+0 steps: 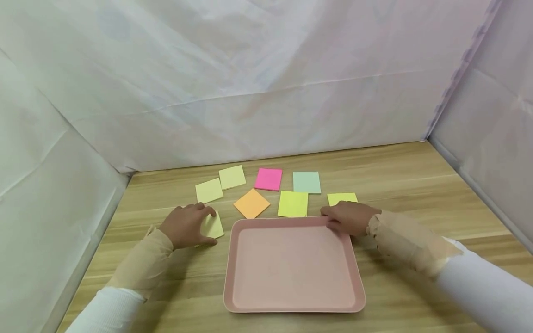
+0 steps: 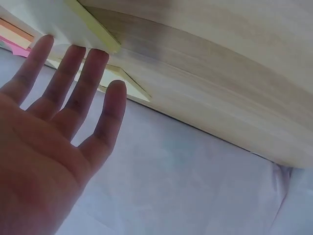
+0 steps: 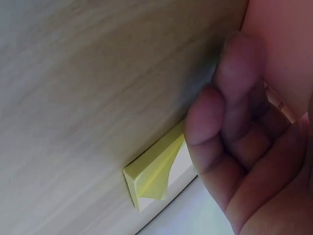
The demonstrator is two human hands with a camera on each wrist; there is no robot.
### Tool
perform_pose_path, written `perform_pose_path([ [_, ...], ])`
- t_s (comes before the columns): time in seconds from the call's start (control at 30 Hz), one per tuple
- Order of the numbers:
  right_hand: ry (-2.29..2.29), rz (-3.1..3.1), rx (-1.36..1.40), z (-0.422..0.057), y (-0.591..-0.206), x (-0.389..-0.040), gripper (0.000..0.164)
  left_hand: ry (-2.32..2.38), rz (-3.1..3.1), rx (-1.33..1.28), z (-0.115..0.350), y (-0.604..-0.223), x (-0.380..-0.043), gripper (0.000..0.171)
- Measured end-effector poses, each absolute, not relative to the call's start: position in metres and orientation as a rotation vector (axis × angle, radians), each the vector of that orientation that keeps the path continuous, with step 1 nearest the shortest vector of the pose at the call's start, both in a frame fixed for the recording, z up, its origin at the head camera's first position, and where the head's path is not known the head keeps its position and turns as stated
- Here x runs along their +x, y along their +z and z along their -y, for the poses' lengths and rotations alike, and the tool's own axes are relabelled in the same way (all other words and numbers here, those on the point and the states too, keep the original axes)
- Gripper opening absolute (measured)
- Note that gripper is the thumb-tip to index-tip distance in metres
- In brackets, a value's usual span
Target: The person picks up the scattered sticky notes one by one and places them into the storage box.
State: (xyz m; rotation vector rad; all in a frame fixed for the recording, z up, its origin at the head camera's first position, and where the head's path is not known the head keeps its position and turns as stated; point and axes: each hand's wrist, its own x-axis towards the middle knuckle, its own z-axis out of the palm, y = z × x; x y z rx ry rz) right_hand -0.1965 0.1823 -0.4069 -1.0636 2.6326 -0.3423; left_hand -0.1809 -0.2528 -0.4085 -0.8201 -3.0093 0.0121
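In the head view my left hand [image 1: 187,227] spans a pale yellow sticky note pad [image 1: 214,225] lying left of a tray, thumb and fingers at its opposite edges. The left wrist view shows fingertips [image 2: 99,56] right at the edge of this pad [image 2: 44,19]; the thumb is out of that view. My right hand [image 1: 351,217] grips the far right corner of the pink tray [image 1: 293,268], its fingers curled against the outer wall in the right wrist view. A yellow-green pad [image 1: 342,198] lies just beyond that hand, partly covered by it.
Two pale yellow pads [image 1: 209,190] lie at the back left. An orange pad [image 1: 251,204], a pink pad [image 1: 268,179], a mint green pad [image 1: 306,182] and another yellow-green pad [image 1: 293,204] lie behind the tray. White cloth [image 1: 266,115] walls off the wooden table [image 1: 416,185].
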Motion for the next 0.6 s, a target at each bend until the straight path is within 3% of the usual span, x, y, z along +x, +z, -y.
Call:
perform_pose_path([
  [0.3,-0.381,-2.594,-1.022,-0.1827,-0.4041,-0.1969,0.017,-0.060,2.919,-0.974,0.2514,-0.4086,-0.1799,0.046],
  [0.6,-0.409,-2.579,-0.983,-0.1831,-0.4094,-0.1970,0.017,-0.059,2.894,-1.016,0.2521,-0.4063,-0.1767,0.009],
])
